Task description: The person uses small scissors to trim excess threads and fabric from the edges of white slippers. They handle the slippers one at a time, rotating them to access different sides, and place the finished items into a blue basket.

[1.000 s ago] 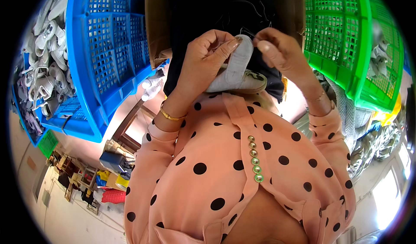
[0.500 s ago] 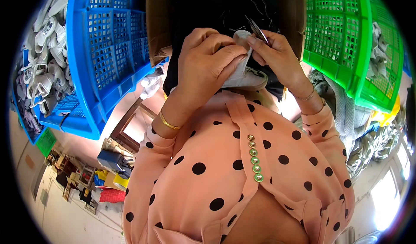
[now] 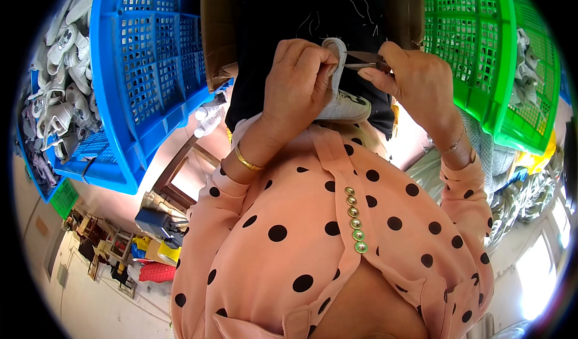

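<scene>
I get hard white glare from the window (image 3: 537, 282) below the green crate (image 3: 466, 44). Left of that crate, the pale shoe (image 3: 342, 109) shows bright against black cloth (image 3: 283, 14) lost in shadow. My fisheye bends the crate's edges; blackness swallows the corners.

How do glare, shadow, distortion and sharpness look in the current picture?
Head view throughout: glare whites out the bright window; the black fabric at top sinks into shadow; the green plastic mesh basket bows near the dark rim; the white fabric shoe in the left hand and grey metal scissors in the right hand show no obvious blur.
</scene>
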The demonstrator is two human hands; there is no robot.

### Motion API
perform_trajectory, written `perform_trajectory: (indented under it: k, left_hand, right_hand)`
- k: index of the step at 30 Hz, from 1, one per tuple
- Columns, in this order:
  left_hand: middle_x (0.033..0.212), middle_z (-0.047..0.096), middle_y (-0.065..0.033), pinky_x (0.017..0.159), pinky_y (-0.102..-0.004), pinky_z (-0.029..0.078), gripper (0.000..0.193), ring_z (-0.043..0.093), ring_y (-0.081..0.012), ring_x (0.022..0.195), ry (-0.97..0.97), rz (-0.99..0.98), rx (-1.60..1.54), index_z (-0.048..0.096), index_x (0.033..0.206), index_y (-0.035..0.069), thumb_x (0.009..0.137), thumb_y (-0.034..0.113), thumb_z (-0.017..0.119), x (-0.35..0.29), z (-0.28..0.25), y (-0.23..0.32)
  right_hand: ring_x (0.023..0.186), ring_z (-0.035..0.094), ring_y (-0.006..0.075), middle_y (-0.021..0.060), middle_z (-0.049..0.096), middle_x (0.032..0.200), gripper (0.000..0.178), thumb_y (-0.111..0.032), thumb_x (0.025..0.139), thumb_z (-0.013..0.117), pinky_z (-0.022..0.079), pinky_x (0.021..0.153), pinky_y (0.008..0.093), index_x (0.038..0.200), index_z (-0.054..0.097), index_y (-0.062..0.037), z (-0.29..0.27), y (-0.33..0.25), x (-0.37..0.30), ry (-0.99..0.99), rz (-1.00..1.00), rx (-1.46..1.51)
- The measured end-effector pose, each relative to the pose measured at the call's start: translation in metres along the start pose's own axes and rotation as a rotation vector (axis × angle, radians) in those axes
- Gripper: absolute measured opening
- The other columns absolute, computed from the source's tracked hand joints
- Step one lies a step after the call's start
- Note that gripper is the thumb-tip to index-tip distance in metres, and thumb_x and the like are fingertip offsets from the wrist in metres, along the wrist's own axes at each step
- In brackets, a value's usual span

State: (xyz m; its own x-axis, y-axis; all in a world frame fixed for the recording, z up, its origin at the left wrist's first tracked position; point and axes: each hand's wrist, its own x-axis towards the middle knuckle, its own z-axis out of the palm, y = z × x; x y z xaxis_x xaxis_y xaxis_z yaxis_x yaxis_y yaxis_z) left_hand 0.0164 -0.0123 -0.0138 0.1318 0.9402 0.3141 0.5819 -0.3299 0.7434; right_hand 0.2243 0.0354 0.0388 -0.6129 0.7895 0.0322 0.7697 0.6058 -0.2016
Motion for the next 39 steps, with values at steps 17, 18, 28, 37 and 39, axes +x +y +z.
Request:
perform_trajectory:
  k: [17, 18, 28, 37, 39]
  left_hand:
    - [0.094, 0.06, -0.0081, 0.058, -0.0312, 0.051, 0.007, 0.063, -0.0247, 0.071, 0.015, -0.084, 0.053, 0.059, 0.093, 0.005, 0.089, 0.004, 0.065, -0.008, 0.004, 0.013]
    - [0.094, 0.06, -0.0085, 0.058, -0.0316, 0.051, 0.007, 0.064, -0.0255, 0.071, 0.015, -0.086, 0.055, 0.059, 0.094, 0.005, 0.089, 0.004, 0.065, -0.008, 0.004, 0.013]
    - [0.096, 0.06, -0.0113, 0.059, -0.0309, 0.051, 0.008, 0.063, -0.0267, 0.073, 0.023, -0.21, -0.08, 0.058, 0.095, 0.003, 0.089, 0.002, 0.064, -0.011, 0.002, 0.011]
    - [0.097, 0.061, -0.0097, 0.063, -0.0268, 0.052, 0.011, 0.064, -0.019, 0.072, 0.011, -0.252, -0.142, 0.06, 0.099, 0.002, 0.089, 0.004, 0.065, -0.01, 0.0, 0.011]
    - [0.099, 0.062, -0.0096, 0.064, -0.0261, 0.052, 0.012, 0.065, -0.0184, 0.073, -0.002, -0.239, -0.167, 0.061, 0.1, 0.002, 0.089, 0.004, 0.066, -0.007, -0.003, 0.013]
  right_hand:
    - [0.053, 0.059, 0.0196, 0.0009, 0.053, 0.053, 0.038, -0.046, 0.083, 0.065, 0.043, 0.049, 0.0311, 0.07, 0.054, -0.012, -0.023, -0.014, 0.019, -0.097, -0.211, -0.251]
    - [0.053, 0.059, 0.0194, 0.001, 0.053, 0.054, 0.039, -0.046, 0.083, 0.065, 0.042, 0.048, 0.0312, 0.069, 0.054, -0.0119, -0.023, -0.013, 0.02, -0.1, -0.225, -0.254]
    - [0.049, 0.059, 0.019, 0.0017, 0.053, 0.051, 0.043, -0.05, 0.086, 0.063, 0.041, 0.044, 0.0293, 0.068, 0.053, -0.0121, 0.001, -0.008, 0.008, -0.044, -0.111, -0.179]
    - [0.051, 0.06, 0.0209, 0.0024, 0.054, 0.052, 0.039, -0.046, 0.084, 0.065, 0.043, 0.046, 0.0305, 0.069, 0.054, -0.0117, -0.015, -0.007, 0.011, -0.069, -0.133, -0.209]
    - [0.051, 0.06, 0.0215, 0.0032, 0.055, 0.052, 0.039, -0.045, 0.084, 0.065, 0.044, 0.046, 0.0309, 0.068, 0.054, -0.0112, -0.017, -0.007, 0.013, -0.09, -0.145, -0.194]
